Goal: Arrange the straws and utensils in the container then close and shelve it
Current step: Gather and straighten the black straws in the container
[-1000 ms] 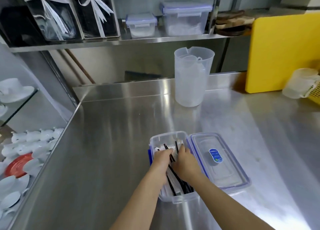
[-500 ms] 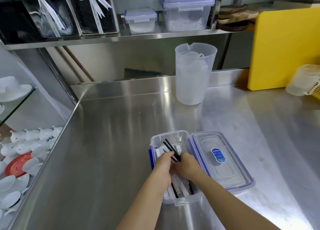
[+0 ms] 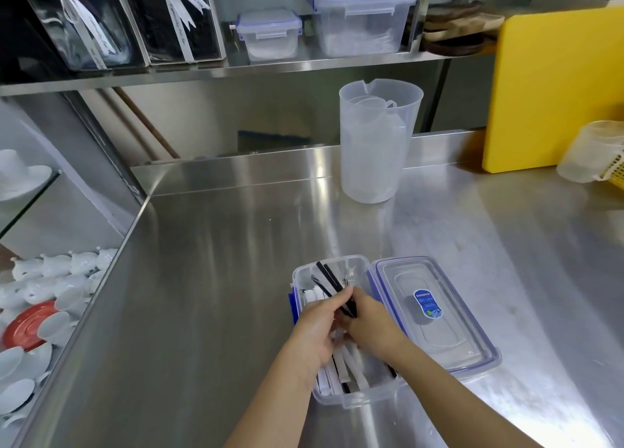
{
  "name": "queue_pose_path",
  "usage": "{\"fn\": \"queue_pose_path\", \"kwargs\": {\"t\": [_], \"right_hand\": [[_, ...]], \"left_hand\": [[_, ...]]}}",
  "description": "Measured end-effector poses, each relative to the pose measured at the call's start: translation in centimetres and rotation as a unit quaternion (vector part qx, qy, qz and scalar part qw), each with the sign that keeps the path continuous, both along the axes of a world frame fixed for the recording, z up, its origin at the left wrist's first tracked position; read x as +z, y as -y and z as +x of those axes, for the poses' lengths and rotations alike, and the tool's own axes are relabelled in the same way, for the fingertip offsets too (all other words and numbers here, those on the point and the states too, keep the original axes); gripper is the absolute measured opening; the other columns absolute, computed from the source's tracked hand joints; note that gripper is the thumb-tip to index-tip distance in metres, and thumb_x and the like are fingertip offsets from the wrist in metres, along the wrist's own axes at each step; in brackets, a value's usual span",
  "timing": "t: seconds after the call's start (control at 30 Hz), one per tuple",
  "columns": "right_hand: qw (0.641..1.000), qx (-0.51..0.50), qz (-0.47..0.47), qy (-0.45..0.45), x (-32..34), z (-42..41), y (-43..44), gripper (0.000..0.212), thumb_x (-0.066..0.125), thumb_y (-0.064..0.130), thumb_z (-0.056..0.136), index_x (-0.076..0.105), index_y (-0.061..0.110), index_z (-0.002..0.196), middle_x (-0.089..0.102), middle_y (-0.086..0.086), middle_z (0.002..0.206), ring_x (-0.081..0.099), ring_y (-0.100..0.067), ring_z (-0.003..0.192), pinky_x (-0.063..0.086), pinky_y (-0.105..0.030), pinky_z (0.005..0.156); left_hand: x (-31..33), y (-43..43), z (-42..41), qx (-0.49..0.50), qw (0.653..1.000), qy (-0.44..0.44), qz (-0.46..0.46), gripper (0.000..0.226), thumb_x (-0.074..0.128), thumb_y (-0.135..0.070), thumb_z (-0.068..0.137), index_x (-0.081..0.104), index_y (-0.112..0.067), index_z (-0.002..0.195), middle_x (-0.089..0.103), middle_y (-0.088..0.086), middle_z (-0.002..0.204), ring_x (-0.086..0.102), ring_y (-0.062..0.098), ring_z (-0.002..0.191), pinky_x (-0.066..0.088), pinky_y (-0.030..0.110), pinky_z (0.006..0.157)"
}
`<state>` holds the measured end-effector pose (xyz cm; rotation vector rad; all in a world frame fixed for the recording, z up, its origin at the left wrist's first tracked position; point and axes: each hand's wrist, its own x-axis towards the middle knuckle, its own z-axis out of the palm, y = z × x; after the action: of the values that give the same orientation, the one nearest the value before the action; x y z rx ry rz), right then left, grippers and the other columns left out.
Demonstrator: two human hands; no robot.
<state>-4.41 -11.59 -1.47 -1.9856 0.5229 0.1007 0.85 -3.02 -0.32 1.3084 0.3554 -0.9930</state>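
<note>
A clear plastic container [image 3: 358, 400] with blue clips stands open on the steel counter near its front. Inside lie black straws [image 3: 329, 280], white paper-wrapped straws [image 3: 351, 363] and some clear utensils. Its lid [image 3: 439, 316], with a blue sticker, lies flat and touching on the right. My left hand [image 3: 315, 326] and my right hand [image 3: 369, 322] are both inside the container, fingers closed around the black straws, which stick out tilted toward the far left corner. The hands hide the middle of the contents.
A clear plastic jug [image 3: 376, 143] stands at the back of the counter. A yellow board [image 3: 553, 86] leans at the back right beside a cup [image 3: 591, 153]. The shelf [image 3: 270, 67] above holds two lidded containers [image 3: 359, 18]. White cups [image 3: 50, 278] lie below on the left.
Both hands have drawn together over the container and gathered the black straws, whose far ends now stick up toward the back left.
</note>
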Motion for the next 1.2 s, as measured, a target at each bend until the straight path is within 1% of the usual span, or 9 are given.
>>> {"fn": "queue_pose_path", "kwargs": {"t": [0.13,0.23,0.4,0.6,0.73,0.8,0.9,1.03,1.2], "right_hand": [[1.0,0.009,-0.004,0.027,0.0,-0.4,0.0,0.023,0.055,0.007,0.086,0.055,0.012,0.108,0.063,0.001,0.088,0.059,-0.011,0.075,0.044,-0.013,0.06],[0.998,-0.002,0.04,0.054,0.1,-0.5,0.4,0.017,0.053,0.011,0.09,0.061,0.017,0.104,0.064,0.004,0.078,0.058,-0.006,0.065,0.048,-0.021,0.064],[0.996,0.017,-0.04,0.073,0.6,-0.8,0.9,0.031,0.048,-0.004,0.088,0.068,0.017,0.097,0.058,0.016,0.06,0.055,0.008,0.055,0.042,-0.006,0.055],[0.991,-0.017,-0.104,0.082,0.3,-0.9,0.0,0.026,0.058,0.006,0.086,0.068,0.014,0.109,0.048,-0.003,0.097,0.055,-0.017,0.084,0.04,-0.011,0.072],[0.991,-0.039,-0.084,0.097,0.2,-1.0,0.2,0.024,0.058,0.009,0.088,0.068,0.013,0.11,0.049,-0.004,0.106,0.051,0.0,0.077,0.038,0.001,0.069],[0.988,-0.066,-0.085,0.109,0.2,-1.0,0.5,0.021,0.057,0.008,0.089,0.068,0.012,0.107,0.049,-0.002,0.103,0.048,0.005,0.074,0.037,0.004,0.067],[0.983,-0.11,-0.079,0.124,0.5,-0.8,0.4,0.022,0.06,0.018,0.089,0.064,0.01,0.109,0.05,-0.002,0.102,0.052,-0.003,0.074,0.04,-0.006,0.07],[0.981,-0.167,-0.034,0.09,1.3,-0.3,0.6,0.041,0.064,0.035,0.084,0.057,0.009,0.115,0.052,-0.002,0.103,0.061,-0.024,0.095,0.05,-0.038,0.088],[0.98,-0.145,-0.129,0.048,2.0,0.7,0.8,0.04,0.058,0.037,0.087,0.054,0.007,0.113,0.051,-0.008,0.114,0.057,-0.027,0.1,0.044,-0.034,0.08]], "left_hand": [[-0.4,0.0,0.2,0.006,1.0,0.02,-0.003,0.008,0.064,-0.018,0.088,0.066,-0.01,0.087,0.068,0.005,0.071,0.062,0.019,0.065,0.048,0.028,0.054],[-0.6,0.3,0.2,0.024,0.999,0.04,-0.017,0.015,0.054,-0.013,0.093,0.065,-0.007,0.085,0.068,0.006,0.064,0.062,0.019,0.058,0.047,0.026,0.051],[0.0,0.6,0.1,0.012,0.997,0.069,-0.019,0.021,0.054,-0.018,0.095,0.064,-0.002,0.087,0.066,0.013,0.076,0.062,0.024,0.064,0.051,0.03,0.054],[-0.4,0.8,0.1,0.022,0.995,0.086,0.047,0.021,0.045,-0.015,0.098,0.056,0.0,0.109,0.067,0.016,0.088,0.065,0.024,0.075,0.053,0.032,0.067],[0.0,0.5,0.0,0.003,0.994,0.105,0.042,0.021,0.045,-0.013,0.098,0.052,0.003,0.111,0.067,0.017,0.088,0.066,0.027,0.077,0.055,0.042,0.08],[0.1,0.2,0.1,-0.02,0.992,0.118,0.035,0.015,0.047,-0.012,0.097,0.057,0.0,0.097,0.068,0.015,0.083,0.065,0.027,0.077,0.055,0.042,0.078],[0.4,-0.2,0.0,-0.031,0.991,0.126,0.013,0.016,0.049,-0.012,0.096,0.057,-0.01,0.082,0.068,0.011,0.078,0.065,0.024,0.072,0.053,0.035,0.065],[0.2,-0.4,-0.1,-0.055,0.987,0.152,-0.004,0.016,0.048,-0.014,0.097,0.061,-0.008,0.09,0.074,0.003,0.069,0.07,0.02,0.07,0.055,0.037,0.069],[0.4,-0.4,-0.2,-0.069,0.985,0.152,-0.034,0.019,0.048,-0.011,0.097,0.065,-0.006,0.093,0.075,0.006,0.074,0.071,0.02,0.073,0.057,0.036,0.07]]}}
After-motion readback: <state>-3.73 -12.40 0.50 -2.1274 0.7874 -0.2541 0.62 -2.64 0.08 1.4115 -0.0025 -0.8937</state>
